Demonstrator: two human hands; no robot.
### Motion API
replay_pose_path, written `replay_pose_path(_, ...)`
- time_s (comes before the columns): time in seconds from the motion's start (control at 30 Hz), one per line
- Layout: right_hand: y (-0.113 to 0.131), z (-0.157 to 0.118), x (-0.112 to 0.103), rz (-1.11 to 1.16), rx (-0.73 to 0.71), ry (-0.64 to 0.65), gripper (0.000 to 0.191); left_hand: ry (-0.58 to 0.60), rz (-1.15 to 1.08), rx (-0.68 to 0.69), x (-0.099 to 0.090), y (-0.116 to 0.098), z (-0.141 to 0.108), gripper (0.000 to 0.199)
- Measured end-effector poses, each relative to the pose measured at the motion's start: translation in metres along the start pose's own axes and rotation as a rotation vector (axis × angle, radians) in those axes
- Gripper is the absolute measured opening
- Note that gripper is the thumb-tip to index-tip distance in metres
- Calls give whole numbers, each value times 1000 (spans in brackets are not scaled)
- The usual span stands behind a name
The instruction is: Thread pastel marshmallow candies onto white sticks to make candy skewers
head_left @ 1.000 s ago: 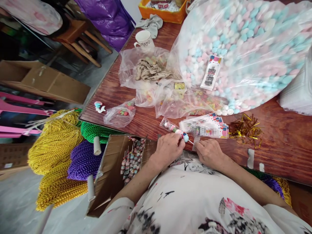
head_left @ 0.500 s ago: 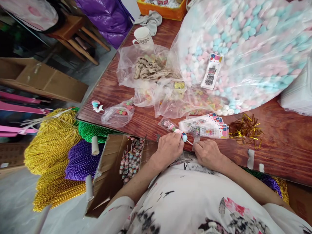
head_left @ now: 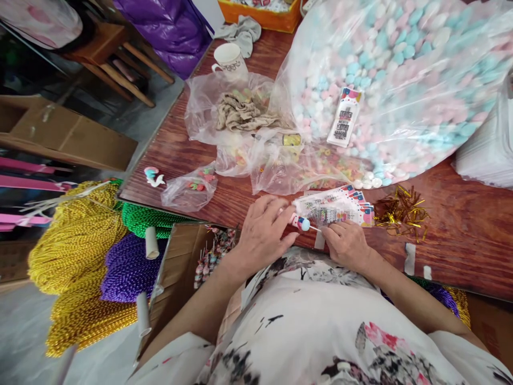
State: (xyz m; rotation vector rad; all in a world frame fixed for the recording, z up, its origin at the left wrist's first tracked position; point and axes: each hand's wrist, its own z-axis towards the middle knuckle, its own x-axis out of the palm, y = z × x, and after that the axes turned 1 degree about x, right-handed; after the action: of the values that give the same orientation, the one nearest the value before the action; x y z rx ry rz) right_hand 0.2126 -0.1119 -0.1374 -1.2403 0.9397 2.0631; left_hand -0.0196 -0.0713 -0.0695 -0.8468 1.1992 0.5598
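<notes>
My left hand (head_left: 266, 231) lies over the upper part of a small wrapped stick of coloured balls (head_left: 303, 223), fingers spread and thumb apart, covering most of it. Its blue ball and white stick point to the right. The fingers of my right hand (head_left: 347, 243) are pinched at the end of that white stick. Just above my right hand, printed clear sleeves (head_left: 334, 206) lie fanned on the wooden table (head_left: 460, 230). Gold twist ties (head_left: 403, 211) sit to the right of the sleeves.
A huge clear bag of pastel pieces (head_left: 401, 96) fills the back right. Smaller plastic bags (head_left: 236, 155), a cloth (head_left: 246, 113) and a mug (head_left: 231, 61) stand left of it. Below the left table edge is a cardboard box (head_left: 172, 267) beside bead strands (head_left: 80, 240).
My left hand has opened out from a closed grasp and moved slightly up and left over the wrapped stick. My right fingers now meet the end of the white stick.
</notes>
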Motion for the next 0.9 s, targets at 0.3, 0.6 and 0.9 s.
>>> replay_pose_path(0.3, -2, 7, -27, -108, -147, -123, 27, 290, 25, 222, 27, 24, 21, 11)
replay_pose_path(0.6, 0, 20, -27, -16, -139, -84, 26, 263, -54, 114, 34, 7, 23, 14)
replay_pose_path(0.9, 5, 19, -14, -34, -108, -89, 25, -48, -33, -108, 12, -2, -2, 14)
